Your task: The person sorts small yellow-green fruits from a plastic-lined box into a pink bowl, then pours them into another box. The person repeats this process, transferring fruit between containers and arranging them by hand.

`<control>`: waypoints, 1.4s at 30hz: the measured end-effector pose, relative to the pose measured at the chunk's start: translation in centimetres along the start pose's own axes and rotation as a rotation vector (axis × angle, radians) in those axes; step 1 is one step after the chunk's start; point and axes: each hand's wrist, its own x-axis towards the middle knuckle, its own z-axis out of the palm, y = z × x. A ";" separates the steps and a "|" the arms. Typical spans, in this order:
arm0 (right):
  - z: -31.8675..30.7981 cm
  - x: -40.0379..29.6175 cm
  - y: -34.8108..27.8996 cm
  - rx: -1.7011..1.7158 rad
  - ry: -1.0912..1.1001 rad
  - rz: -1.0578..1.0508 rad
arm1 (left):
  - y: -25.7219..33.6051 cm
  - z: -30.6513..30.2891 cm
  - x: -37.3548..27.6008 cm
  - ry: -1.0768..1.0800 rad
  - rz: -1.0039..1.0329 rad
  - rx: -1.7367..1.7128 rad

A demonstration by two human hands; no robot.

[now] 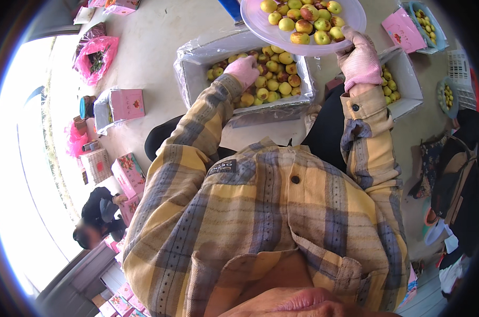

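My left hand (pixel 243 71), in a pink knit glove, reaches into a cardboard box (pixel 186 73) with a clear plastic liner. Beneath its fingers lie yellow-green jujubes (pixel 273 84) with red-brown patches. The fingertips are hidden, so whether they grip a fruit cannot be told. My right hand (pixel 359 59), gloved alike, grips the near right rim of a translucent plastic basin (pixel 259 29), thumb over the edge. Several jujubes (pixel 304 26) sit in the basin, which overlaps the box's far right corner in view.
Right of my knee stands another lined box (pixel 410 87) with greener fruit. Pink cartons (pixel 128 104) and a pink plastic bag (pixel 107 59) lie to the left. A person in dark clothes (pixel 101 214) bends by stacked cartons. Far right are a blue basin (pixel 415 16) and white crates (pixel 458 67).
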 end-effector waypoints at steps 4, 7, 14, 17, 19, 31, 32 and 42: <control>1.0 -0.3 -0.2 0.020 0.016 -0.016 | 3.0 -0.4 0.7 -0.147 -0.065 0.131; 1.5 -1.0 -0.5 0.021 -0.006 -0.012 | 3.1 1.1 1.4 -0.219 -0.081 0.214; 2.0 -2.1 -0.9 -0.041 0.049 -0.007 | -2.0 -0.3 -2.2 -0.086 -0.069 -0.880; 1.4 -1.8 -1.2 -0.081 0.009 -0.042 | 3.7 -7.2 -6.8 0.161 -0.020 -1.141; 2.2 -2.3 -1.5 -0.048 0.008 -0.025 | 6.6 -10.1 -6.8 0.359 0.196 -0.992; 1.6 -2.4 -0.8 -0.034 -0.051 -0.035 | 6.2 -11.7 -3.4 0.756 0.476 -0.720; 1.2 -2.1 -1.3 -0.060 0.002 -0.030 | 5.4 -11.8 -4.9 0.643 0.243 -0.886; 1.2 -1.5 -1.2 -0.028 0.015 -0.063 | -7.8 -1.5 -4.1 0.255 -0.334 -0.614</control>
